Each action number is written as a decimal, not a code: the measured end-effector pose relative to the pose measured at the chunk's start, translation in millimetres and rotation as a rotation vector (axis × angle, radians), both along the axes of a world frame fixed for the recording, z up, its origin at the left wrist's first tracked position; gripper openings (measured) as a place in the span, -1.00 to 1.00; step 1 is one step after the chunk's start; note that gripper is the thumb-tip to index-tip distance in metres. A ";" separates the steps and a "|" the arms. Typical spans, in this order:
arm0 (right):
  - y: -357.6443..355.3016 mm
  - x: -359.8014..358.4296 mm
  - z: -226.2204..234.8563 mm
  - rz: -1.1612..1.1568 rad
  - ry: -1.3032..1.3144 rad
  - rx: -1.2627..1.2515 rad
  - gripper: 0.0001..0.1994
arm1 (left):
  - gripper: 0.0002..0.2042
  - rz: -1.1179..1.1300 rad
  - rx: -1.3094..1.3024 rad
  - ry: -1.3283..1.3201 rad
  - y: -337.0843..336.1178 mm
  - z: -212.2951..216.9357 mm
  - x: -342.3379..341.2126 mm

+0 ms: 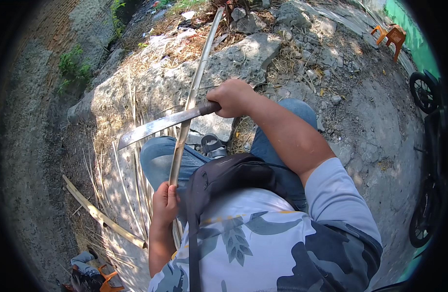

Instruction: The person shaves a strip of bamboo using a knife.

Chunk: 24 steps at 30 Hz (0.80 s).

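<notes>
Bamboo strip (192, 92) gripped in the closed left hand (165, 203); right hand (232, 98) clenches a machete (158, 125) across it.

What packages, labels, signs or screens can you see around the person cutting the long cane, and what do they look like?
No packages, labels, signs or screens show clearly.
Scraps of litter: top centre among dry grass, small pale and reddish bits, too small to identify.
Green wall: top right, plain, no sign visible on it.
</notes>
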State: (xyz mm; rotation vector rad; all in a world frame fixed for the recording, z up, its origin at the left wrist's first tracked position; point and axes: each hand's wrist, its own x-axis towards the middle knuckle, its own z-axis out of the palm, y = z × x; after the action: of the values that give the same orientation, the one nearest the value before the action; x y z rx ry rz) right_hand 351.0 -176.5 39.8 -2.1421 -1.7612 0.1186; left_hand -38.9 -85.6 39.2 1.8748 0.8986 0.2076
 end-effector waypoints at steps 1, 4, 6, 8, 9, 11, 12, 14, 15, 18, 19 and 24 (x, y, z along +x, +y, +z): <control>1.1 -3.7 0.2 0.026 -0.011 0.023 -0.85 | -0.76 -0.003 0.005 -0.010 0.8 -0.7 -1.2; 3.1 -4.6 -0.8 0.057 -0.031 0.043 -0.85 | -0.76 0.007 -0.005 -0.015 2.1 -3.0 -5.2; 3.9 -2.8 -2.5 0.064 -0.039 0.038 -0.86 | -0.76 0.020 -0.022 -0.010 2.4 -2.6 -6.3; 3.5 -0.1 -4.5 0.040 -0.058 0.085 -0.88 | -0.76 0.025 0.006 0.006 2.0 -0.1 -6.0; 2.7 2.2 -5.2 0.040 -0.058 0.085 -0.88 | -0.76 0.024 0.006 0.006 3.1 0.9 -7.2; 0.3 8.2 -6.3 -0.020 -0.025 0.113 -0.88 | -0.76 0.006 0.007 0.012 6.2 2.2 -10.6; -0.8 10.8 -3.7 -0.020 -0.025 0.114 -0.88 | -0.76 0.006 0.008 0.012 6.4 2.0 -11.2; -3.5 15.3 2.3 -0.105 0.018 0.004 -0.81 | -0.76 0.009 0.014 -0.006 7.1 0.6 -11.9; -4.1 14.6 3.7 -0.104 0.017 0.006 -0.81 | -0.76 0.010 0.015 -0.007 6.9 -0.2 -11.2; -5.1 11.0 5.1 -0.124 0.029 0.021 -0.80 | -0.77 0.015 0.010 -0.012 4.2 -3.8 -6.7; -3.4 9.9 2.7 -0.124 0.043 0.008 -0.80 | -0.77 0.017 -0.001 -0.025 3.2 -4.9 -5.2; 2.7 3.8 -6.3 -0.048 0.031 0.033 -0.84 | -0.78 0.013 -0.016 -0.029 2.0 -9.2 -2.9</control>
State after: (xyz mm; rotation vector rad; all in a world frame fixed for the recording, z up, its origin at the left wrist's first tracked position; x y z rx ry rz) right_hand 354.7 -173.8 33.5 -2.1461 -1.6818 0.1085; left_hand -41.7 -83.6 30.1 1.8471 0.8901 0.2341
